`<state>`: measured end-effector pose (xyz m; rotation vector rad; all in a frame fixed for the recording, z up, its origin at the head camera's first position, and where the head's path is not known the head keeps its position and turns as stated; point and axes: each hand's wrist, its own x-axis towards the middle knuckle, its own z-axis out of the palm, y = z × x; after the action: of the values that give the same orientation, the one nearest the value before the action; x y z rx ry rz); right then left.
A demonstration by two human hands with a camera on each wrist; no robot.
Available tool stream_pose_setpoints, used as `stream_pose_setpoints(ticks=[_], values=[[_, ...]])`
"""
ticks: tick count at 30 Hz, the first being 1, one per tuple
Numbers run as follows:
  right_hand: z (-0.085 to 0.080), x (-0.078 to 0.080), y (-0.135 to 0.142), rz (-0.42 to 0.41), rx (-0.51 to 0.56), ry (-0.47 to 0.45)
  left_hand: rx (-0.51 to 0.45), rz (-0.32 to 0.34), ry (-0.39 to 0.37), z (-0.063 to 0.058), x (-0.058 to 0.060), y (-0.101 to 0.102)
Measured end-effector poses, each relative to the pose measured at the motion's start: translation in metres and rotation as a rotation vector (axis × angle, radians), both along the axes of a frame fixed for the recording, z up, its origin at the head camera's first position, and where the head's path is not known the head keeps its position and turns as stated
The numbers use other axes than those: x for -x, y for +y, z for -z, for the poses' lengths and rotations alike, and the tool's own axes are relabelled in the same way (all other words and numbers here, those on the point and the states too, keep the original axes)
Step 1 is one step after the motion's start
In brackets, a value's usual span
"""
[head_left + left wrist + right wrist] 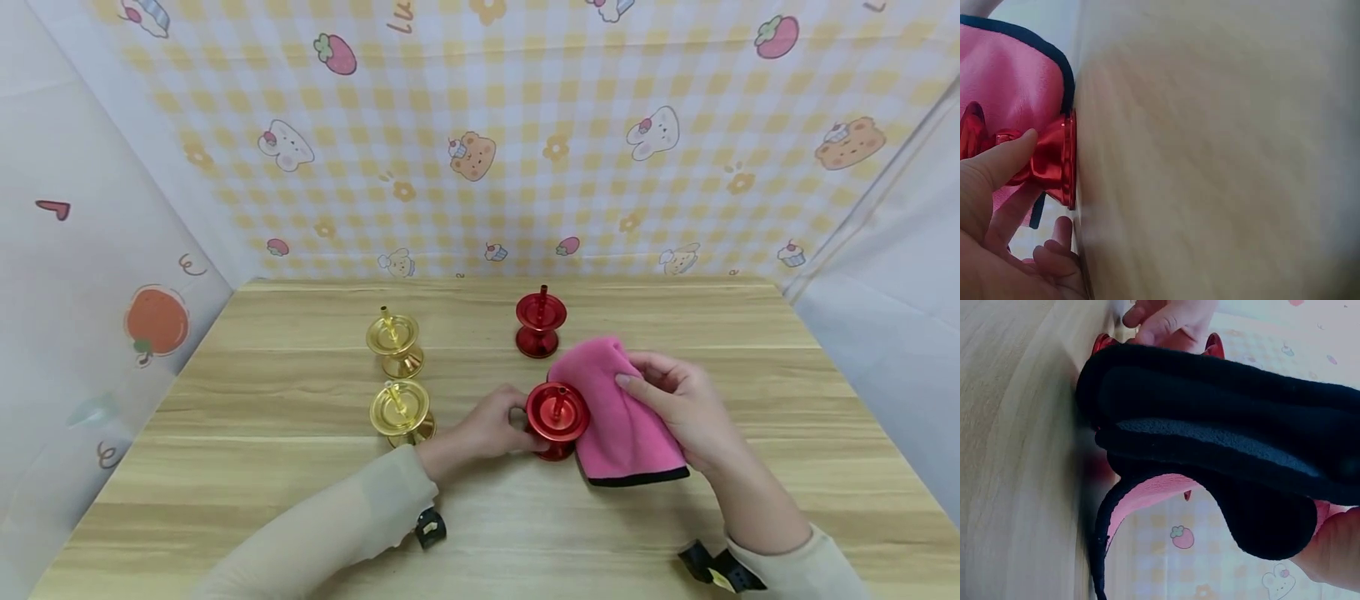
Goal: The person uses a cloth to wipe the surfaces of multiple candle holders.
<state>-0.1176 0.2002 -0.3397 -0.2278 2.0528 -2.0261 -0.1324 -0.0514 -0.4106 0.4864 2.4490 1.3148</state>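
Observation:
My left hand (495, 427) grips the waist of a shiny red candle holder (557, 411), thumb and fingers on either side of its narrow stem in the left wrist view. The holder stands upright, its base (1065, 162) at the tabletop. On its right, my right hand (678, 400) pinches a folded pink cloth (618, 417) with black edging, thumb on top. The cloth lies right against the holder's side, overlapping it. In the right wrist view the cloth's dark trim (1210, 425) hides most of the holder.
Behind the held one stands a second red candle holder (540, 321). Two gold candle holders, one at the back (393, 342) and one in front (401, 412), stand left of my left hand. A checked cloth backdrop (555, 192) rises behind the wooden table (262, 400).

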Motion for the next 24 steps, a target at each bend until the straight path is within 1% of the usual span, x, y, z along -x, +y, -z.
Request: stream_pose_setpoints(ticks=[6, 8, 15, 17, 19, 21, 24], values=[[0.0013, 0.0002, -0.0009, 0.0, -0.001, 0.005, -0.057, -0.052, -0.077, 0.0002, 0.002, 0.0026], [0.0011, 0.0003, -0.0012, 0.001, -0.01, 0.0, -0.07, -0.064, -0.091, 0.0004, 0.0019, 0.0029], [0.0015, 0.001, -0.0008, 0.011, -0.026, -0.02, -0.1, -0.03, -0.02, 0.0029, 0.0025, 0.0054], [0.0022, 0.0015, -0.0006, 0.009, -0.022, -0.022, -0.105, -0.026, -0.014, 0.0028, 0.0028, 0.0057], [0.003, 0.002, -0.0007, 0.008, -0.01, -0.024, -0.108, -0.021, -0.016, 0.0019, 0.0026, 0.0057], [0.0038, 0.0024, -0.0008, 0.006, 0.007, -0.024, -0.109, -0.022, -0.035, 0.0, 0.0016, 0.0055], [0.0045, 0.0028, -0.0011, 0.005, 0.037, -0.031, -0.136, -0.03, -0.095, -0.0041, -0.0008, 0.005]])
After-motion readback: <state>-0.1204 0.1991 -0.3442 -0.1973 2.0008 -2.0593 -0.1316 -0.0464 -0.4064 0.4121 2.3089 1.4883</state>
